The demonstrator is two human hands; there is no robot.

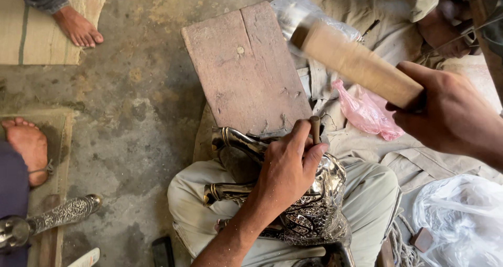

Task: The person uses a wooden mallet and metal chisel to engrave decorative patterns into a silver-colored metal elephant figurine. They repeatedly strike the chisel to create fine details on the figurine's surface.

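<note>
My left hand [287, 175] rests on the silver vessel [309, 209] that lies across my lap, its engraved body dark in the cuts and bright on the ridges. My thumb and fingers are closed around a short punch [315, 129], which stands upright with its tip hidden behind my hand, so I cannot tell just where it meets the metal. The vessel's curved handle [238, 141] juts out to the left, over my knee.

My right hand [450, 115] is clenched on a wooden mallet [356, 63], held up above the punch and well apart from it; the head end is blurred.

Just beyond the vessel, a worn reddish board [246, 68] lies flat on the ground. To its right is a crumpled pink bag [367, 112] on pale cloth, and a white bag [461, 214] sits near my right knee.

Farther off on the concrete floor [136, 110], another person's bare foot [29, 146] rests on a mat at the left, with an engraved silver piece [63, 214] beside it. A second foot [78, 26] shows at the top left.
</note>
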